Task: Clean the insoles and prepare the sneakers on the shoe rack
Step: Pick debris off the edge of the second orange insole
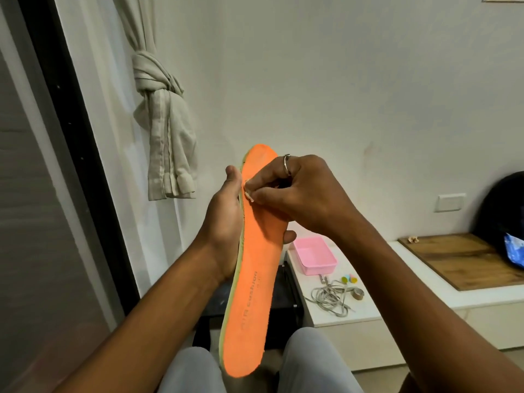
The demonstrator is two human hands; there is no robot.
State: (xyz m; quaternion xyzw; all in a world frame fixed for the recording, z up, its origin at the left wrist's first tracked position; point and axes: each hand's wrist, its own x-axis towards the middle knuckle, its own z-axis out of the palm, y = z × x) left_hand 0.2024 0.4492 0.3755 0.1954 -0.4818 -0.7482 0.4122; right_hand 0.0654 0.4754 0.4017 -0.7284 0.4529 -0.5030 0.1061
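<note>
Grey-trousered knees (192,370) sit lowest in view, with the heel end of the orange insole (252,279) just above them. All positions below are given from that insole.

Well to its left, a knotted curtain (164,123) hangs against the wall. The left hand (224,222) grasps the insole from behind its left edge, and one fingertip shows past the right edge. The insole stands nearly upright, toe end up, orange face to the camera, with faint lettering near the heel.

The right hand (300,191), wearing a ring (287,164), pinches a small pale scrap (249,194) against the insole's upper left edge. The scrap's material cannot be told.

To the right and lower, a white tabletop (368,307) carries a pink tray (314,255) and, nearer the camera, loose grey laces (331,299). Farther right lie a wooden board (467,259) and a dark bag (504,205).
</note>
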